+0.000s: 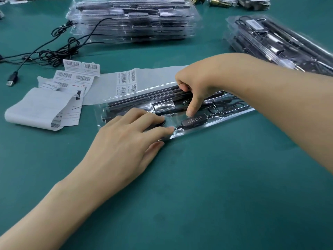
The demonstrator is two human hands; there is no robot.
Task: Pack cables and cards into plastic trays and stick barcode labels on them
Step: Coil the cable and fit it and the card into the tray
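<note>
Packing workshop bench, prob. small-electronics line. Green work surface [198, 195] w/ a tall stack of filled clear plastic trays [133, 20] at back, a second stack [279, 44] at right. Torn barcode label sheets [77, 74] lie loose; black cables [54, 53] w/ USB plug [12, 79] sprawl at left. Same item many times over = batch packing.

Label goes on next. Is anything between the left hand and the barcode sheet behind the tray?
Nothing visible blocks it. The left hand rests on the near-left end of the tray; the barcode sheet lies flat just beyond its far edge, uncovered. Only the low tray itself lies between; the right hand is on it further right.
</note>
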